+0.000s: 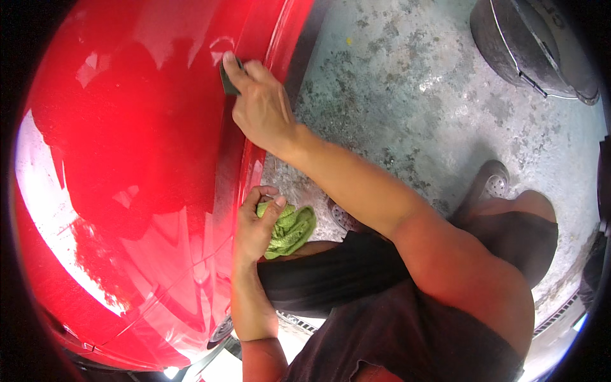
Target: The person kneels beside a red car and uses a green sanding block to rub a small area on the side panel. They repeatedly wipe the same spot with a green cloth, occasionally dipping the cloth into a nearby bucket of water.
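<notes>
My right hand [262,112] presses a small dark block or pad [230,79] flat against the glossy red car body panel [143,143], with the index finger stretched along its top. Lower down, my left hand [258,219] is beside the panel's lower edge, its fingers and thumb curled on a crumpled green cloth [289,234]. The cloth hangs just above my left knee. Part of the pad is hidden under the right hand's fingers.
A black bucket [510,47] with a wire handle stands on the stained grey floor [382,95] at the upper right. My bent knees and perforated shoes [495,185] are close to the car. A car wheel [221,330] shows at the lower left.
</notes>
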A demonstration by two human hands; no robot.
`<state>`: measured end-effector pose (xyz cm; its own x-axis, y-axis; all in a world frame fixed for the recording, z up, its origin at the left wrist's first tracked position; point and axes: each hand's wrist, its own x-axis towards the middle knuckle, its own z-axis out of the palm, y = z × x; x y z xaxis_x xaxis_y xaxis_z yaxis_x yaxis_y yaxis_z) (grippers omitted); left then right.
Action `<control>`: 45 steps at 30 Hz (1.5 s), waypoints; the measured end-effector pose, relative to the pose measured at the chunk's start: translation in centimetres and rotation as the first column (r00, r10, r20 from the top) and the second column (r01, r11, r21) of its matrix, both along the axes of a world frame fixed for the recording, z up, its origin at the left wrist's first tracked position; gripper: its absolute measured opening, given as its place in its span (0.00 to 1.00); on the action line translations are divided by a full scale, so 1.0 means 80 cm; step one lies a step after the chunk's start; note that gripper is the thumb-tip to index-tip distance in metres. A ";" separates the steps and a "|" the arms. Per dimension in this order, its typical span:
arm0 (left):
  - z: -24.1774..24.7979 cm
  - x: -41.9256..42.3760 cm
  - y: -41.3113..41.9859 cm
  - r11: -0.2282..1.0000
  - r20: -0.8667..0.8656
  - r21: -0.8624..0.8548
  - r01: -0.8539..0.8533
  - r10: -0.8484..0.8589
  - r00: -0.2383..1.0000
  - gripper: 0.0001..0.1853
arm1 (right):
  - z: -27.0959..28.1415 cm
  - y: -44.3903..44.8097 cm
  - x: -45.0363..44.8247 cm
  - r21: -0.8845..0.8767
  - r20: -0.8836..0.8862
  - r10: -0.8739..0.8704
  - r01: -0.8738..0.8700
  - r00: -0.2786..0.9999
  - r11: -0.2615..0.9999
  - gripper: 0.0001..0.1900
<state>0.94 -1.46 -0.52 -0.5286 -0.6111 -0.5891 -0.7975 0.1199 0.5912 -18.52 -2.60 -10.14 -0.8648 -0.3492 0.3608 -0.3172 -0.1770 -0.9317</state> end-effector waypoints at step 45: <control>0.001 -0.004 0.005 0.999 0.002 -0.010 0.047 -0.047 0.999 0.18 | -0.044 0.011 0.019 -0.157 0.211 -0.171 0.206 0.962 0.966 0.40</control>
<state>0.62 -1.03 -0.47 -0.5563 -0.5915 -0.5837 -0.7917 0.1638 0.5885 -16.97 -1.75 -13.68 -0.9680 -0.1194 0.2207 -0.1771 -0.2978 -0.9381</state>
